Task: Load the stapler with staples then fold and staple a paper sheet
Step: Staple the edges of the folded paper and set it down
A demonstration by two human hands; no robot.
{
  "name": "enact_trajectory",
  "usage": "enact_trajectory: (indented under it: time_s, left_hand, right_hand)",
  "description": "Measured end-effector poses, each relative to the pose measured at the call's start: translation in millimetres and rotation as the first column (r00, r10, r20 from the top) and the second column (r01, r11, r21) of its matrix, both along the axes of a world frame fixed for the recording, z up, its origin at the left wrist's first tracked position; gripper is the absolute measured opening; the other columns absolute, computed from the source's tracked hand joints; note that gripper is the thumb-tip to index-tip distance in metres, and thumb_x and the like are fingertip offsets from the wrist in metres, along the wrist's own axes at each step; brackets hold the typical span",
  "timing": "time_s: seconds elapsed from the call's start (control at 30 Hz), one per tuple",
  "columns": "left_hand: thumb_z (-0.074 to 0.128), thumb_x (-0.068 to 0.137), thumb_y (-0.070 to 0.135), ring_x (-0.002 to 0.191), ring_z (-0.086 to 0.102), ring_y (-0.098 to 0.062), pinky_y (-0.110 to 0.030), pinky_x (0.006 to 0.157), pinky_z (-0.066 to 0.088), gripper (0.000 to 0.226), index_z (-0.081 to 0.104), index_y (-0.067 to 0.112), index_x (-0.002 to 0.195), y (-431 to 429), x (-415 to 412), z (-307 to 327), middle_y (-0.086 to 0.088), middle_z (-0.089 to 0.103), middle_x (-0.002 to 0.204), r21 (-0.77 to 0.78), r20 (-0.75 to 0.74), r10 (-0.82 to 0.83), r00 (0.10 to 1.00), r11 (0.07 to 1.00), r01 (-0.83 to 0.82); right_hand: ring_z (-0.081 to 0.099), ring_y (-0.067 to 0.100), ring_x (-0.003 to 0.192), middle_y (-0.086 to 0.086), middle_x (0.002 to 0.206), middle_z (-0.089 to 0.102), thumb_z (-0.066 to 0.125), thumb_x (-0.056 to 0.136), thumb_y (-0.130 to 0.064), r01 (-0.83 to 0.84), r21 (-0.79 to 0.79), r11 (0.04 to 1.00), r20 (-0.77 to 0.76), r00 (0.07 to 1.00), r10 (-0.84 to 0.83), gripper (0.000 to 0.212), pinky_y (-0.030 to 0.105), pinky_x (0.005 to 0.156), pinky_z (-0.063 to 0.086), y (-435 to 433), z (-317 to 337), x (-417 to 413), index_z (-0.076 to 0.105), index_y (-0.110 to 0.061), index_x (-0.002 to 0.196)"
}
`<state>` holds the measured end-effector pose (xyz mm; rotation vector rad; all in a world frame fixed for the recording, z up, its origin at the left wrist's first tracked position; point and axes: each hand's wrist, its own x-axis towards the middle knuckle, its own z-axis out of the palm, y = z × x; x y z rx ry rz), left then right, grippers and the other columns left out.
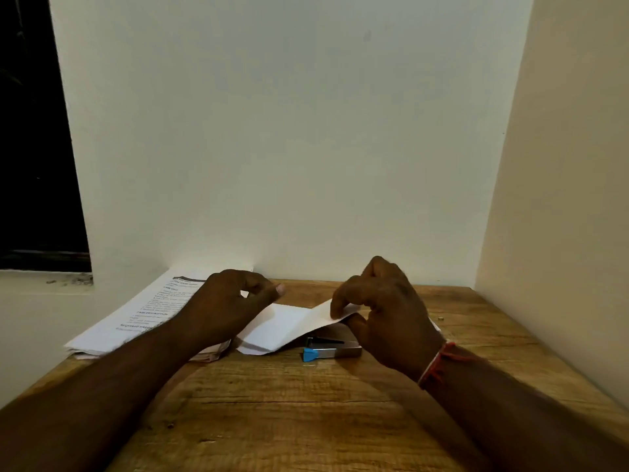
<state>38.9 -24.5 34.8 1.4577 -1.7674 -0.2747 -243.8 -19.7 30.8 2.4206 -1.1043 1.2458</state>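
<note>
A wooden table with visible grain stands in a corner, between a pale plain wall behind it and a cream side wall at the right, while a dark window opening with a dusty ledge is at the left.

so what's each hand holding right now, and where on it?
Right hand pinches the white paper sheet at its raised right edge, above the stapler. Left hand rests at the sheet's left side; whether it grips cannot be told.

There were two hands, left and right, one folded paper sheet, one stapler, one stack of printed papers and one red wristband.
</note>
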Motion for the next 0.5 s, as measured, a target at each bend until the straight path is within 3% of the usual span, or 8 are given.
enact_trajectory:
  time_s: [0.1,0.17,0.23,0.3,0.37,0.4,0.43,0.5]
  left_hand:
    - [0.073,0.091,0.068,0.102,0.068,0.014,-0.021,0.084,0.048,0.037,0.086,0.034,0.096,0.2,-4.5,-4.8,0.024,0.082,0.102,-0.019,-0.068,-0.015,0.998,1.0,0.014]
    - [0.076,0.089,0.072,0.109,0.069,0.007,-0.022,0.087,0.048,0.043,0.082,0.037,0.113,-0.6,-8.4,-6.5,0.021,0.081,0.11,0.016,-0.139,-0.019,0.99,1.0,0.022]
    - [0.077,0.083,0.08,0.123,0.067,-0.003,-0.029,0.097,0.052,0.068,0.074,0.036,0.134,-1.9,-8.7,-6.2,0.019,0.075,0.128,0.077,-0.214,-0.001,0.977,0.997,0.018]
    - [0.079,0.07,0.09,0.132,0.064,-0.014,-0.041,0.109,0.055,0.099,0.063,0.034,0.149,-1.6,-8.6,-4.5,0.013,0.068,0.141,0.143,-0.322,0.034,0.946,0.99,0.014]
    - [0.086,0.069,0.086,0.129,0.066,-0.02,-0.037,0.095,0.065,0.108,0.056,0.026,0.154,-3.9,-8.4,-5.5,0.005,0.067,0.143,0.212,-0.531,0.047,0.846,0.974,0.079]
    - [0.09,0.074,0.076,0.124,0.069,-0.023,-0.033,0.083,0.067,0.103,0.055,0.022,0.154,-4.8,-9.2,-5.5,0.001,0.068,0.139,0.252,-0.639,0.052,0.767,0.957,0.145]
    - [0.093,0.076,0.069,0.122,0.073,-0.028,-0.034,0.08,0.068,0.096,0.058,0.016,0.149,-5.4,-9.3,-5.7,-0.006,0.072,0.137,0.287,-0.72,0.052,0.692,0.93,0.229]
    - [0.097,0.075,0.063,0.127,0.075,-0.042,-0.05,0.104,0.065,0.095,0.066,0.007,0.146,-6.4,-8.1,-9.1,-0.02,0.077,0.137,0.296,-0.831,0.025,0.556,0.866,0.403]
  right_hand:
    - [0.054,0.002,0.08,-0.017,0.086,0.07,0.095,0.071,-0.003,0.003,-0.137,0.991,-0.014,1.0,-0.005,0.037,0.027,0.065,0.052,0.7,3.9,-1.8,0.079,-0.033,0.083]
    - [0.064,-0.006,0.085,-0.018,0.097,0.079,0.09,0.079,0.001,-0.055,-0.118,0.991,0.08,0.995,0.064,0.032,0.022,0.076,0.061,-0.4,1.4,-3.7,0.08,-0.028,0.086]
    - [0.071,-0.012,0.103,-0.019,0.109,0.081,0.084,0.085,0.006,-0.129,-0.021,0.991,0.257,0.957,0.13,0.03,0.018,0.092,0.06,-0.8,0.9,-4.7,0.077,-0.023,0.088]
    - [0.072,-0.005,0.119,-0.018,0.118,0.081,0.082,0.089,0.008,-0.191,0.02,0.981,0.395,0.903,0.168,0.028,0.023,0.103,0.059,0.2,2.1,-4.6,0.074,-0.019,0.089]
    - [0.071,-0.002,0.125,-0.015,0.124,0.081,0.081,0.09,0.009,-0.233,-0.01,0.973,0.467,0.859,0.21,0.025,0.022,0.105,0.058,1.4,3.5,-3.9,0.073,-0.014,0.089]
    - [0.071,-0.002,0.126,-0.013,0.127,0.08,0.082,0.09,0.01,-0.25,-0.025,0.968,0.493,0.839,0.23,0.023,0.02,0.104,0.057,2.4,4.3,-3.7,0.073,-0.011,0.088]
    - [0.07,-0.002,0.128,-0.01,0.128,0.08,0.082,0.089,0.012,-0.267,-0.038,0.963,0.517,0.82,0.247,0.022,0.018,0.104,0.056,2.8,4.3,-3.6,0.072,-0.008,0.088]
    - [0.069,0.003,0.132,-0.004,0.132,0.079,0.081,0.087,0.016,-0.294,-0.062,0.954,0.54,0.794,0.279,0.023,0.019,0.107,0.056,3.1,3.3,-3.1,0.072,-0.005,0.086]
